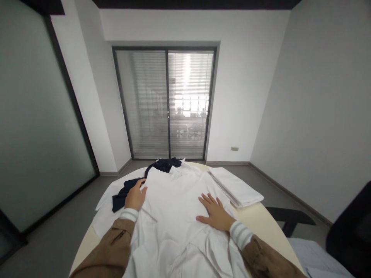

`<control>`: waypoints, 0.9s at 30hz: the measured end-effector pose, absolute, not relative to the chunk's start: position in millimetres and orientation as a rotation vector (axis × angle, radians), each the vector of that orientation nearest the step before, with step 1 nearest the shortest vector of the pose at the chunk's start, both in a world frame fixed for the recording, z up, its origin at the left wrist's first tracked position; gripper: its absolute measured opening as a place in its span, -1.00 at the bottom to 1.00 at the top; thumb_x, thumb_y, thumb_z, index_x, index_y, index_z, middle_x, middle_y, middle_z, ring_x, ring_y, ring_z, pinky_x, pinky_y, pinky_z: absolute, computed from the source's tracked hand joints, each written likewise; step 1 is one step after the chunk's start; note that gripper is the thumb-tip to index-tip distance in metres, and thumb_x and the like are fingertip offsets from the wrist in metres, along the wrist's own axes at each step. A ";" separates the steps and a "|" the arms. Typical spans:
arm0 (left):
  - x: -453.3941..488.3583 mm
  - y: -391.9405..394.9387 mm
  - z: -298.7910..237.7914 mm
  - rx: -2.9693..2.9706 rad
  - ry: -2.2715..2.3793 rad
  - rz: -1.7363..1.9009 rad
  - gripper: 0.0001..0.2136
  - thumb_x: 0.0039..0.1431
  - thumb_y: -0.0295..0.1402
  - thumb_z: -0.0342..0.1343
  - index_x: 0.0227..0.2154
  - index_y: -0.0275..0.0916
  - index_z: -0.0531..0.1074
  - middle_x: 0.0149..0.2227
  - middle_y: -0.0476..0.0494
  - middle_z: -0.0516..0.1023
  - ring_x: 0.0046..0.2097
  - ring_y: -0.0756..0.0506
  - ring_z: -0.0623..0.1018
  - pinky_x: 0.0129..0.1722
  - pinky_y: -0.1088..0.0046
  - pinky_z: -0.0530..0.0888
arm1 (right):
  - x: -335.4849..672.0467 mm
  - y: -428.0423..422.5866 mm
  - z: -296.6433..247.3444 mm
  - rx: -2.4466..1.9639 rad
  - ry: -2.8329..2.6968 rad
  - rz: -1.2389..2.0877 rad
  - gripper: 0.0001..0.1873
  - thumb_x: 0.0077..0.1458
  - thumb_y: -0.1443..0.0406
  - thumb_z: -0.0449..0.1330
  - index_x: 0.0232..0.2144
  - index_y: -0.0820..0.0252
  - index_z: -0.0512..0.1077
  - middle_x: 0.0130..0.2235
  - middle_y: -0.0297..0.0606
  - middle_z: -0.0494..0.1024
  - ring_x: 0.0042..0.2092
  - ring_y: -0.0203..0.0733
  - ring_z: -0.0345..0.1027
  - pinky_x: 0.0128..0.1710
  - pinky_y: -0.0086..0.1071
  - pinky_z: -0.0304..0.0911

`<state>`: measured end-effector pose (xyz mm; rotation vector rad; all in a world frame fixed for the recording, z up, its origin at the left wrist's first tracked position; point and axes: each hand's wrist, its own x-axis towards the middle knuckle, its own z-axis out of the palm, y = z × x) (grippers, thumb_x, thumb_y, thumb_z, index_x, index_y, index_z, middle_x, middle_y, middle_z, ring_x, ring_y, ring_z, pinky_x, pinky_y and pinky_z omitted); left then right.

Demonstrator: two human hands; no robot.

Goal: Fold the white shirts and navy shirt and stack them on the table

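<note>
A white shirt [174, 197] lies spread over the round table, with its collar end toward the far side and creased cloth near me. My right hand [216, 214] rests flat on the right part of the shirt, fingers spread. At the shirt's left edge is my left hand [135, 197], its thumb and forefinger apart and touching the cloth; its other fingers are partly hidden. Dark navy cloth [123, 197] sits beside and beyond the left hand, on top of more white cloth [108, 199].
Folded white cloth [236, 185] lies at the table's right side. The pale table [266, 227] has a rounded edge. To the right stand a black chair [352, 231] and white papers or cloth [315, 253]. Glazed doors [166, 104] with blinds fill the far wall.
</note>
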<state>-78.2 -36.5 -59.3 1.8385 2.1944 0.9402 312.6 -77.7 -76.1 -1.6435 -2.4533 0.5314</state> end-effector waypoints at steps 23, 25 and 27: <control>-66.1 -48.3 -46.4 1.961 1.830 1.204 -0.55 0.15 -0.17 0.03 0.07 -0.24 0.36 0.13 -0.29 0.45 0.01 -0.23 0.52 0.07 0.18 0.43 | 348.4 -69.1 -93.0 -1.433 -2.436 0.444 -0.13 0.11 -0.24 0.05 0.30 0.10 0.21 0.38 -0.10 0.09 0.40 0.12 -0.16 0.35 0.04 -0.16; -40.0 -64.2 -30.3 2.072 1.501 0.866 -0.50 0.19 -0.08 0.01 0.14 -0.20 0.32 0.17 -0.24 0.42 0.06 -0.20 0.51 0.08 0.24 0.43 | 348.6 -67.5 -91.5 -1.414 -2.447 0.449 -0.14 0.12 -0.23 0.05 0.30 0.09 0.20 0.38 -0.09 0.08 0.41 0.12 -0.17 0.35 0.05 -0.17; -14.7 -80.4 -23.7 2.228 1.239 0.515 -0.40 0.15 -0.04 0.08 0.24 -0.11 0.24 0.29 -0.16 0.30 0.24 -0.20 0.36 0.23 0.26 0.29 | 349.2 -67.8 -87.3 -1.391 -2.463 0.464 -0.15 0.12 -0.21 0.07 0.30 0.11 0.20 0.38 -0.06 0.07 0.40 0.13 -0.17 0.34 0.05 -0.15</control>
